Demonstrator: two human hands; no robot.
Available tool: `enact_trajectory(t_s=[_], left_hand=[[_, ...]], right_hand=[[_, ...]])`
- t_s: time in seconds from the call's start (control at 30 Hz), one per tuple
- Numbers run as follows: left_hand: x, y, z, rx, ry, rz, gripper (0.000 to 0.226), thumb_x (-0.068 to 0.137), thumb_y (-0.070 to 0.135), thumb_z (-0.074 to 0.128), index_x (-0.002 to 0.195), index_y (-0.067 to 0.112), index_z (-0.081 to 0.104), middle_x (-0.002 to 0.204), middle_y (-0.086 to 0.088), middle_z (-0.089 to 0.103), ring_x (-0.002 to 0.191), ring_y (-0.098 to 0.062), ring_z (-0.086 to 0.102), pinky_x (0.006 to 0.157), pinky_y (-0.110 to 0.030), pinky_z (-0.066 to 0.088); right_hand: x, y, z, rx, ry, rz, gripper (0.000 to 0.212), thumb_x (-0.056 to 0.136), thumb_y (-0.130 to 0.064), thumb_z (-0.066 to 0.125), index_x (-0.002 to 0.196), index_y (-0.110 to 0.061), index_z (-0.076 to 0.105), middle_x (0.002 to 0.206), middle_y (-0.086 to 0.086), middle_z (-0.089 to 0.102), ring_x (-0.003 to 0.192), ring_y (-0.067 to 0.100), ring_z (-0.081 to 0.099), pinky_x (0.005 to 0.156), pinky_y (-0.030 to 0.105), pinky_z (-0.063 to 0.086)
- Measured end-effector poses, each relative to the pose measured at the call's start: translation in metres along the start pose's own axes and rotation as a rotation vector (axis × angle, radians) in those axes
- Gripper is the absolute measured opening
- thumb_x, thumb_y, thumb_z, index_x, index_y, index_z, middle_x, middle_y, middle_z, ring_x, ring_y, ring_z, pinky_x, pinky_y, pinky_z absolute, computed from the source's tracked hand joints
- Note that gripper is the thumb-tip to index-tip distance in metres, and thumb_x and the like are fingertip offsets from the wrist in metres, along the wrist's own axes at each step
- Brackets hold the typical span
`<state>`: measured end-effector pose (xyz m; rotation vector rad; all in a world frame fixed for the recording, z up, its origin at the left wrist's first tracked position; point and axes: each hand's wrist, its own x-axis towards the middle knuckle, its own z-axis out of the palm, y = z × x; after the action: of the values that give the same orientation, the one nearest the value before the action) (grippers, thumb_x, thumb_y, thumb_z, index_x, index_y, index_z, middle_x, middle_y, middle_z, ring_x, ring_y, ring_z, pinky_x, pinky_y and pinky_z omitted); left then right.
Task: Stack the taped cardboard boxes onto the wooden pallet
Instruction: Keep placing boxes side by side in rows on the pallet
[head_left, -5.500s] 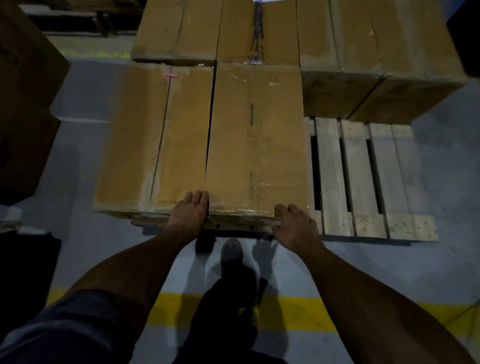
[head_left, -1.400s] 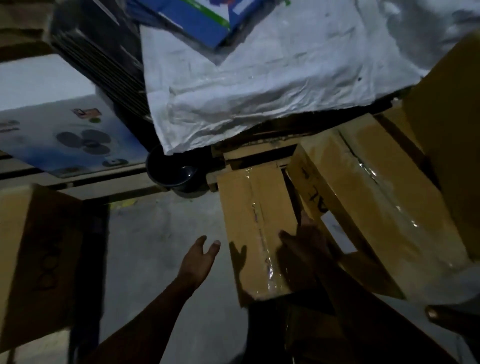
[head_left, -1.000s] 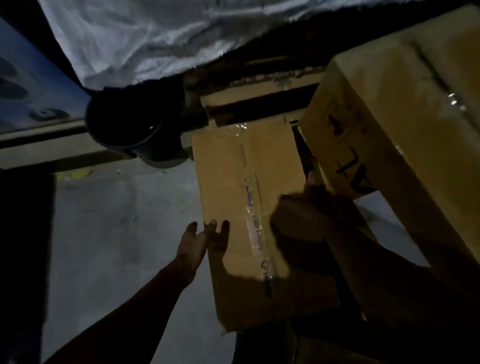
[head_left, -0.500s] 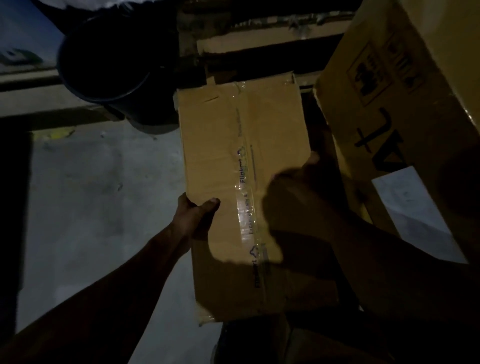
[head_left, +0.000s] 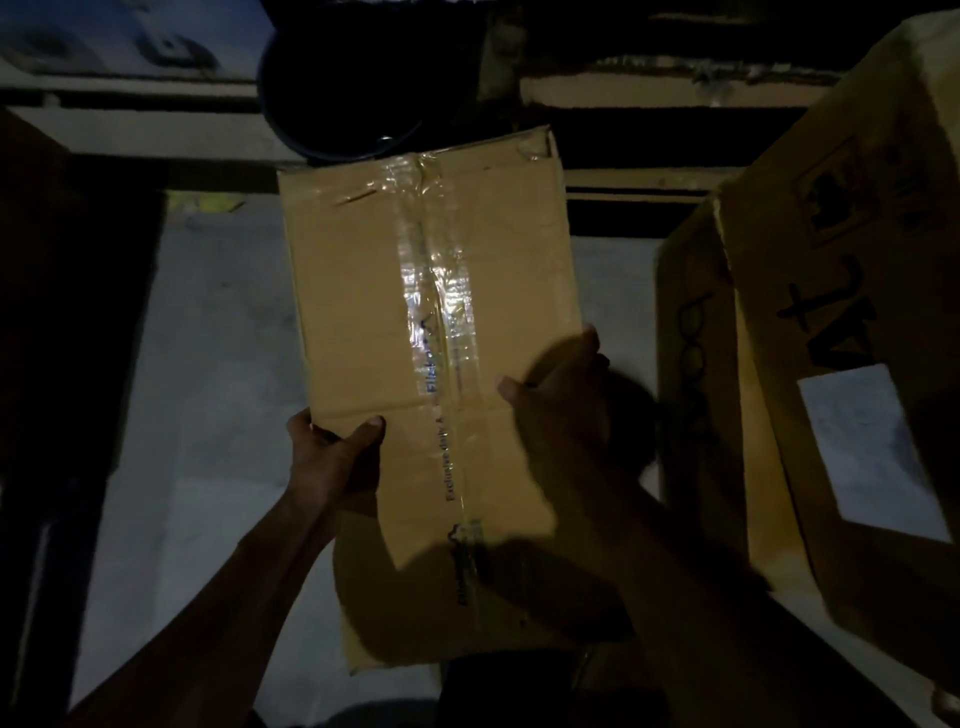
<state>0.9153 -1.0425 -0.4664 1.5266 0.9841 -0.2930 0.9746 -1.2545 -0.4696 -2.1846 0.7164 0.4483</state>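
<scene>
Here the taped cardboard box (head_left: 431, 312) sits between both hands, its long top face turned up toward the camera. The left hand (head_left: 332, 457) grips its left edge, thumb lying over the top face and the fingers curled out of sight beneath. The right hand (head_left: 561, 415) grips the right edge a little farther from the person, thumb laid across the top and the fingers wrapped round the side; much of it is in shadow. Between the two thumbs a strip of clear printed tape (head_left: 441, 332) runs the length of the box along the centre seam. Past the far end of the box, beyond both hands, stands a dark round bucket (head_left: 363, 104). Just right of the right hand, a larger cardboard box (head_left: 852, 322) leans with black handwritten letters and a white label (head_left: 872, 457) on its face. Under the held box lies grey concrete floor (head_left: 218, 364). The pallet is not in view.
</scene>
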Motion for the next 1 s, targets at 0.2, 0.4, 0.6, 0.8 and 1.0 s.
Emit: enact_trajectory(t_s=[0.2, 0.4, 0.6, 0.8, 1.0], left_hand=[[0.022, -0.030, -0.084, -0.012, 0.172, 0.001, 0.070, 0.080, 0.018, 0.078, 0.134, 0.008, 0.035, 0.125, -0.008, 0.057, 0.108, -0.025, 0.061, 0.084, -0.042, 0.054], [0.049, -0.060, -0.146, -0.049, 0.254, -0.008, 0.072, 0.081, 0.020, 0.078, 0.137, 0.008, 0.034, 0.126, -0.004, 0.055, 0.110, -0.022, 0.058, 0.082, -0.037, 0.054], [0.088, -0.094, -0.195, 0.017, 0.221, -0.058, 0.082, 0.075, 0.039, 0.081, 0.136, 0.011, 0.034, 0.128, -0.005, 0.054, 0.114, -0.026, 0.058, 0.093, -0.047, 0.052], [0.099, -0.115, -0.208, 0.034, 0.133, -0.021, 0.082, 0.082, 0.030, 0.076, 0.143, 0.015, 0.023, 0.128, 0.003, 0.047, 0.112, -0.015, 0.052, 0.088, -0.032, 0.048], [0.094, -0.119, -0.216, -0.079, 0.053, -0.070, 0.089, 0.064, 0.040, 0.086, 0.140, 0.020, 0.044, 0.123, 0.002, 0.063, 0.107, -0.016, 0.064, 0.087, -0.039, 0.055]], right_hand=[[-0.033, -0.030, 0.069, -0.108, -0.094, -0.114, 0.115, 0.070, -0.049, 0.083, 0.153, -0.023, 0.008, 0.151, 0.011, 0.033, 0.134, 0.038, 0.037, 0.105, 0.057, 0.039], [-0.053, -0.048, 0.136, -0.131, -0.190, -0.183, 0.113, 0.075, -0.040, 0.083, 0.156, -0.023, 0.005, 0.153, 0.010, 0.033, 0.136, 0.034, 0.036, 0.107, 0.053, 0.039], [-0.053, -0.055, 0.193, -0.201, -0.325, -0.184, 0.113, 0.079, -0.029, 0.082, 0.159, -0.019, 0.002, 0.149, 0.014, 0.043, 0.133, 0.036, 0.045, 0.106, 0.051, 0.043], [-0.066, -0.040, 0.192, -0.195, -0.358, -0.166, 0.103, 0.087, -0.033, 0.076, 0.159, -0.022, 0.003, 0.157, 0.009, 0.033, 0.139, 0.030, 0.038, 0.107, 0.040, 0.035], [-0.091, -0.013, 0.191, -0.160, -0.235, -0.077, 0.111, 0.068, -0.066, 0.079, 0.156, -0.035, 0.018, 0.149, 0.000, 0.043, 0.133, 0.025, 0.047, 0.105, 0.048, 0.044]])
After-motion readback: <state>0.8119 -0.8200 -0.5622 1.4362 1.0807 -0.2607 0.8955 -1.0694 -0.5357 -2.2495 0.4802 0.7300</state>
